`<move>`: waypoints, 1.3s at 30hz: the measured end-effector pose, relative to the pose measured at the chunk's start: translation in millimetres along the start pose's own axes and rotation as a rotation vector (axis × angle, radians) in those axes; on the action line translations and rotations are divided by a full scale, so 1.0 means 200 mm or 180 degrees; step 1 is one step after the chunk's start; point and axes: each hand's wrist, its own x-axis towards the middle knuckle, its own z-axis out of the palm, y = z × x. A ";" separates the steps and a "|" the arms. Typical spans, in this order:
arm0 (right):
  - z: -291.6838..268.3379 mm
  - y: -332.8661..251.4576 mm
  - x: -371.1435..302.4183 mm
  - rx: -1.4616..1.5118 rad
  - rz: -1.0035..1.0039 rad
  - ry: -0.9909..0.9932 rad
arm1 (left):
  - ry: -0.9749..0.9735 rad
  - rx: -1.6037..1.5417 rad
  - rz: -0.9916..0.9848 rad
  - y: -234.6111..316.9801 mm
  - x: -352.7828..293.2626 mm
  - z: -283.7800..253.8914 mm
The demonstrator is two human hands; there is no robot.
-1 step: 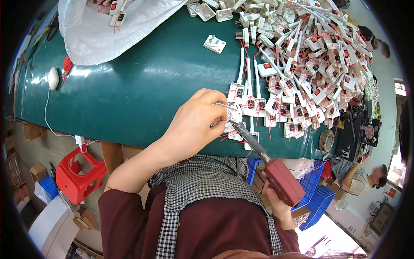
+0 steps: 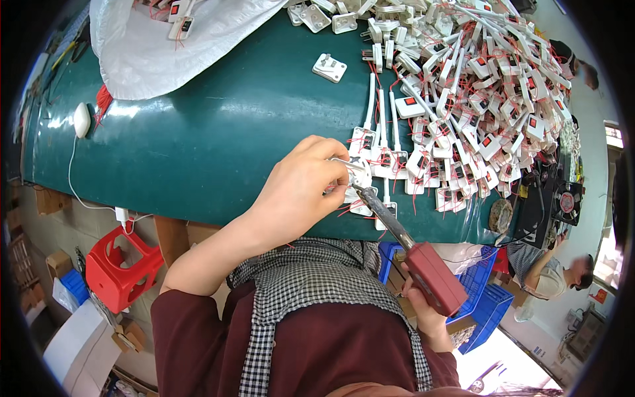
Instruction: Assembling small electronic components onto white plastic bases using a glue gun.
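Note:
My left hand (image 2: pixel 301 185) is closed with its fingers pinching a small white plastic plug part (image 2: pixel 360 173) near the table's front edge. Its inner side is mostly hidden by the fingers. In my right hand (image 2: pixel 426 309) is a soldering iron (image 2: pixel 433 274) with a dark red handle, gripped from below. The iron slants up to the left, and its dark tip ends at the white part, beside my left fingertips; whether they touch I cannot tell. Just beyond lie several white switch housings (image 2: pixel 382 157) with red wires and white stems.
A large heap of white housings with red wires (image 2: pixel 476 112) covers the right of the green table (image 2: pixel 198 152). One white plug piece (image 2: pixel 329 68) lies apart. A white sack (image 2: pixel 192 59) is at the far left. Blue crates (image 2: pixel 486 317) and a red stool (image 2: pixel 122 271) stand below.

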 end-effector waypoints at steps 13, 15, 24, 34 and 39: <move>-0.02 -0.03 0.02 -0.0136 -0.0209 -0.0128 | 0.0021 0.0098 -0.0020 0.01 0.00 0.01; -0.02 -0.05 0.03 -0.0024 -0.0153 -0.0121 | 0.0023 0.0111 -0.0019 0.01 0.00 0.01; -0.05 -0.03 0.01 -0.0298 -0.0164 -0.0245 | -0.0007 0.0156 -0.0081 0.02 0.00 0.01; -0.05 0.07 -0.06 0.0338 -0.0083 -0.0055 | 0.0014 0.0170 -0.0066 0.03 0.00 0.00; -0.03 0.06 -0.06 0.1084 0.0001 0.0066 | 0.0002 0.0183 -0.0041 0.03 0.00 0.01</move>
